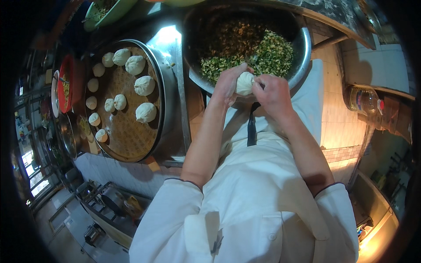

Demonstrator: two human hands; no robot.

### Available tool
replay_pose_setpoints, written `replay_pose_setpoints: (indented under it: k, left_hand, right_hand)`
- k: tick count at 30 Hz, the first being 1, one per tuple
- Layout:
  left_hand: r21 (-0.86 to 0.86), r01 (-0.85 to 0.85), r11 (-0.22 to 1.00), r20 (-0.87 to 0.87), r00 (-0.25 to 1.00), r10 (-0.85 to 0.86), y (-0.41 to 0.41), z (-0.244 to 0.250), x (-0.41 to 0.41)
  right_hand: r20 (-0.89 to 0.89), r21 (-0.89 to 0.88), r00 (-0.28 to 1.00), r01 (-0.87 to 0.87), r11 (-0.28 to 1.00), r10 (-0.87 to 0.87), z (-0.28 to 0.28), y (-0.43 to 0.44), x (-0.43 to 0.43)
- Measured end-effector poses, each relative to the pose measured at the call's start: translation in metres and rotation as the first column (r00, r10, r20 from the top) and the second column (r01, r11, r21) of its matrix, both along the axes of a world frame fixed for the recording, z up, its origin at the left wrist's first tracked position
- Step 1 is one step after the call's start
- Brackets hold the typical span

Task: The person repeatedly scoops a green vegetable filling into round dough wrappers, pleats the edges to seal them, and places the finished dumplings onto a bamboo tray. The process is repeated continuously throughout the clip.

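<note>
A pleated dough bun [245, 83] sits between my two hands at the near rim of a large metal basin. My left hand [227, 83] cups its side and underside. The fingers of my right hand [272, 93] pinch the dough at its right edge. Behind them the basin [306, 49] holds chopped green filling [275, 52] and a browner chopped filling [238, 36]. A spoon handle [256, 64] pokes out of the filling, partly hidden by my hands. On the left, a round steamer with a woven base [131, 131] carries several pleated buns [144, 86], spaced mostly along its edge.
A red bowl of filling [67, 83] and a white dish [55, 95] stand beyond the steamer. At the upper left is a green bowl [113, 13]. A plastic bottle of yellow oil [363, 100] lies to the right. White cloth [312, 95] hangs below the basin.
</note>
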State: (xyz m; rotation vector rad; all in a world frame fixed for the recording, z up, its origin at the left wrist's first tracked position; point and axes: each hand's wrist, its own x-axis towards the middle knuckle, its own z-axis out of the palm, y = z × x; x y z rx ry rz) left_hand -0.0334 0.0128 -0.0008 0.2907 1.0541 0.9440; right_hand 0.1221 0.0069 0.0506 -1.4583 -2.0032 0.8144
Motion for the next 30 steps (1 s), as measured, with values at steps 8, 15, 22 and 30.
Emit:
replay_pose_setpoints:
  k: [8,15,22,30]
  left_hand:
    - [-0.026,0.130,0.991,-0.180,0.975,-0.133,0.008,0.009,-0.004]
    - [-0.021,0.086,0.996,-0.141,0.986,-0.088,0.002,0.010,-0.007]
    - [0.024,0.074,0.997,-0.146,0.987,-0.069,-0.001,0.018,-0.005]
    - [0.044,0.185,0.982,-0.100,0.979,-0.180,0.000,0.024,-0.011]
  right_hand:
    - [-0.083,-0.029,0.997,-0.008,1.000,0.006,-0.002,0.005,-0.002]
    - [-0.090,-0.046,0.996,0.025,0.999,-0.029,0.006,-0.002,-0.005]
    - [-0.047,-0.071,0.999,0.018,0.997,-0.021,0.008,-0.002,-0.002]
    - [-0.131,-0.067,0.991,-0.020,0.998,0.011,0.009,0.004,-0.001]
